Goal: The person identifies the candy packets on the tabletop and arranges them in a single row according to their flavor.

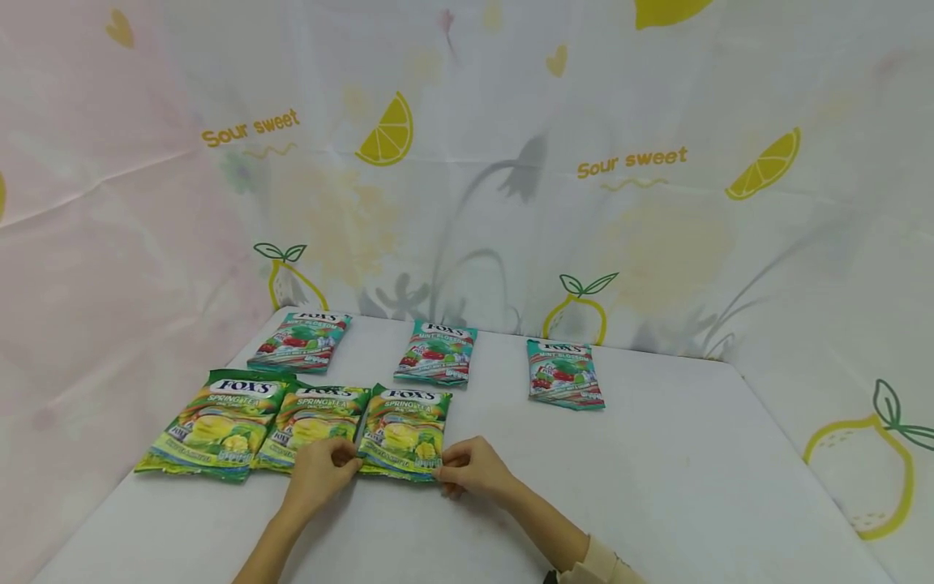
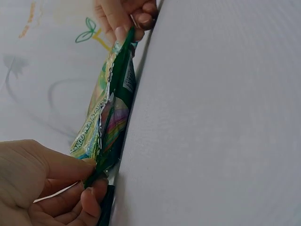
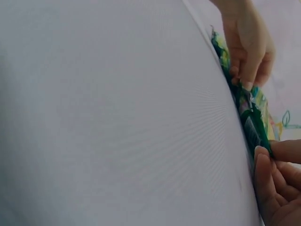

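Between my two hands lies a green and yellow Fox's Spring Tea candy bag (image 1: 404, 430), the rightmost of three in the front row. My left hand (image 1: 321, 470) pinches its near left corner between thumb and fingers, as the left wrist view also shows with the hand (image 2: 51, 183) at the sealed edge. My right hand (image 1: 474, 469) pinches the near right corner, and the right wrist view shows that grip (image 3: 280, 179) close up. The middle Spring Tea bag (image 1: 314, 418) sits just left, partly behind my left hand. Farther left is another Spring Tea bag (image 1: 222, 422), overlapping the middle one.
Behind stand three teal Fox's Mint Blossom bags in a spaced row: a left one (image 1: 301, 342), a centre one (image 1: 436, 353) and a right one (image 1: 565, 373). The white table (image 1: 657, 487) extends to the right. A lemon-printed cloth (image 1: 467, 203) hangs behind it.
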